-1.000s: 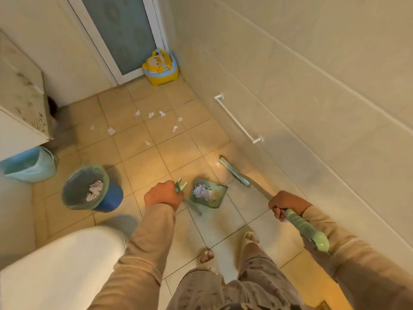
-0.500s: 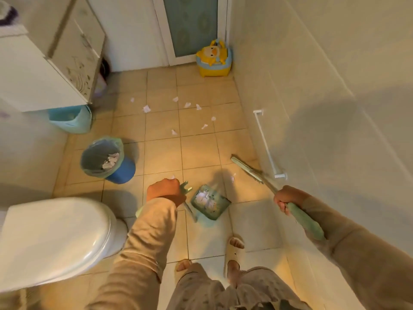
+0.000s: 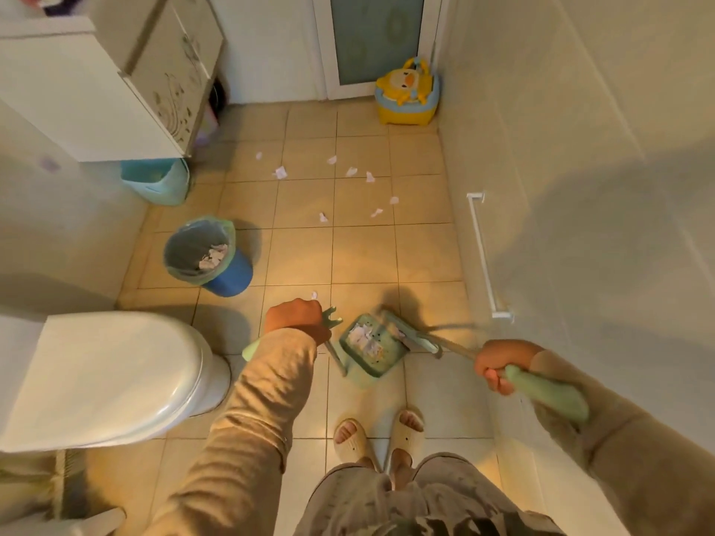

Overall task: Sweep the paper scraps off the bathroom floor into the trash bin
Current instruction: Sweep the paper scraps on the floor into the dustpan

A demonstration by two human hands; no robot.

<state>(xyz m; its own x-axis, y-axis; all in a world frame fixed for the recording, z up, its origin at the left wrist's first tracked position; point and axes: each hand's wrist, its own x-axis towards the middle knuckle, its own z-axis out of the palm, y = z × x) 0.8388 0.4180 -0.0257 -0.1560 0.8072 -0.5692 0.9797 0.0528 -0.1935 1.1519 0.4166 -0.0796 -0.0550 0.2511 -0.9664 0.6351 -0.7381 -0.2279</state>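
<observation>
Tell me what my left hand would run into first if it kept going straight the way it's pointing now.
Probably the small paper scrap on the floor just beyond your left hand, which grips the dustpan handle. Past it, the tiles look free until the scattered scraps farther on. Depth is hard to judge from above.

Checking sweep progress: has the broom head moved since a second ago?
Yes. The broom head has swung left, away from the wall rail, and now meets the dustpan.

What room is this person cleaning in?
It looks like a home bathroom. A white toilet stands at the left, a towel bar is fixed low on the tiled wall, and a yellow duck-shaped child's potty sits by the frosted door.
</observation>
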